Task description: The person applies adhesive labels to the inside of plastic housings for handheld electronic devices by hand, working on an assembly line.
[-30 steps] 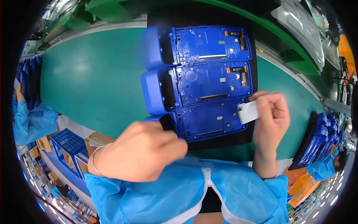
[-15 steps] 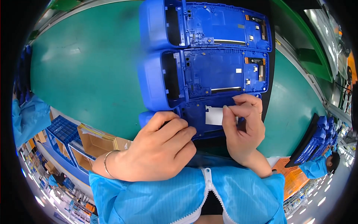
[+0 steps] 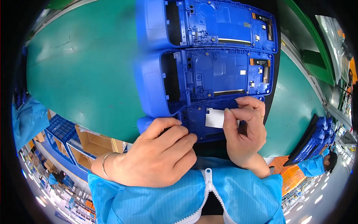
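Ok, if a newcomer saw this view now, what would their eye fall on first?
Probably the three bright blue housings, lined up one beyond another across the green table. Next, likely the white flat piece, pinched in the right hand over the nearest housing, whose left part the left hand partly covers.

Blue it was on the plastic housings [image 3: 223, 71], white on the sheet [image 3: 215, 118], green across the counter [image 3: 85, 74]; fine darker stripes ran down the light-blue jacket [image 3: 149, 201], and the crate [image 3: 291, 178] blazed orange!
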